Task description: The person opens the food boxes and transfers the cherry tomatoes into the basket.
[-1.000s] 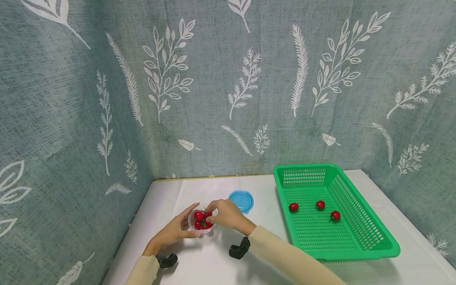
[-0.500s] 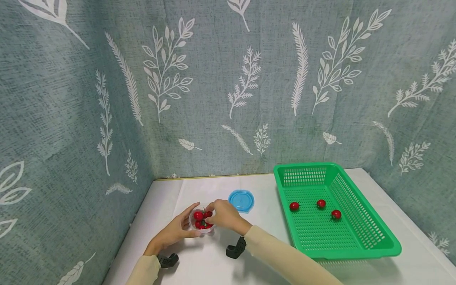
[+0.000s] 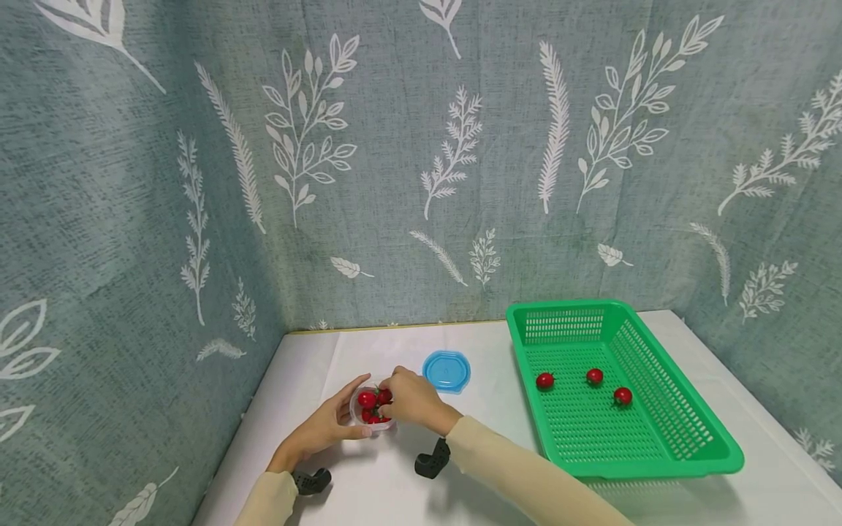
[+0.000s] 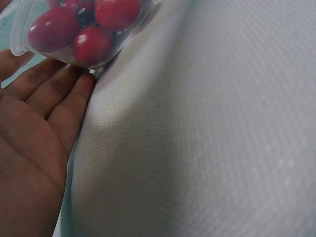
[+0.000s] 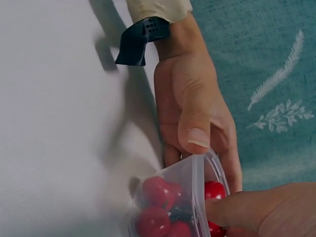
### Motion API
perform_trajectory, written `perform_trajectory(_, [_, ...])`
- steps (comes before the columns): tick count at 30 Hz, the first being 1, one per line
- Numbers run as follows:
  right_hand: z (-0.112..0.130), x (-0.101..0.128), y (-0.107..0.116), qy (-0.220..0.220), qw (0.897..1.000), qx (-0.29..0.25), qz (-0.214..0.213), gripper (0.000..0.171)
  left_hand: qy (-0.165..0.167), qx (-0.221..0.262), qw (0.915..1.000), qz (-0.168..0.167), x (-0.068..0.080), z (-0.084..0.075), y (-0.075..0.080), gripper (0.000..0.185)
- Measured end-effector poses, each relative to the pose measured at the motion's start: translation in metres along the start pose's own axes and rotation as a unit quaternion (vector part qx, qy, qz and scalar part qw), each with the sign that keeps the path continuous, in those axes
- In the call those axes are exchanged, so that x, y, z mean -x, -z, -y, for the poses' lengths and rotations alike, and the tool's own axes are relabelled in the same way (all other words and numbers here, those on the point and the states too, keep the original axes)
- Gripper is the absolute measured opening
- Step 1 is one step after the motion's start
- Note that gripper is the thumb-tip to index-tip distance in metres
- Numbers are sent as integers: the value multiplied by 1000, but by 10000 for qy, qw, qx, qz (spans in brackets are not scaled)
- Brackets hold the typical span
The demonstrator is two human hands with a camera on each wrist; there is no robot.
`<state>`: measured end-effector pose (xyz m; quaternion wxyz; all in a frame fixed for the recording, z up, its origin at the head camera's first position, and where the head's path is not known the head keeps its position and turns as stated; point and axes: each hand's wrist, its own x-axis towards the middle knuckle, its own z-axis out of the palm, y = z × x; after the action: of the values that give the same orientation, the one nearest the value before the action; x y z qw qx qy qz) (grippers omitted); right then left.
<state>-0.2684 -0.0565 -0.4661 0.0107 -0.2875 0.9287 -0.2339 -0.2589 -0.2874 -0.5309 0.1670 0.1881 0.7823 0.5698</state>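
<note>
A small clear plastic container (image 3: 353, 415) filled with several red cherry tomatoes (image 3: 367, 399) sits on the white table. My left hand (image 3: 321, 427) holds it from the left, thumb at the near side of the rim and fingers round the far side. In the left wrist view, tomatoes press against the container's clear wall (image 4: 106, 59), beside the fingertips. My right hand (image 3: 416, 399) reaches in from the right, its thumb and fingers pinching a cherry tomato (image 3: 384, 397) inside the rim. The right wrist view shows its thumb against the tomatoes; the other fingertips are hidden.
Behind the right hand lies a blue lid (image 3: 446, 371). A green basket (image 3: 539, 431) with 3 cherry tomatoes (image 3: 595, 376) stands on the right. Leaf-patterned curtains (image 3: 395, 183) rise behind and along the left of the table (image 3: 395, 489).
The right hand shifts slightly, its fingers still in the container among the tomatoes. The left hand and container stay put, and the view moves a little.
</note>
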Motion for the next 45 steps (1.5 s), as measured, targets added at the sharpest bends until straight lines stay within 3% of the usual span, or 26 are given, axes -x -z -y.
perform_trajectory(18, [0,-1,-3,271,9991,317,-45,32,-80,56,9999,93,1,0,0,104])
perform_trajectory(34, [-2,-2,-6,452,9990,-3,19,33,-81,109,9999,94,1,-3,-2,102])
perform_trajectory(45, [-3,-2,-4,934,9938,-350,492,16,-45,21,10000,15,2,-1,-1,104])
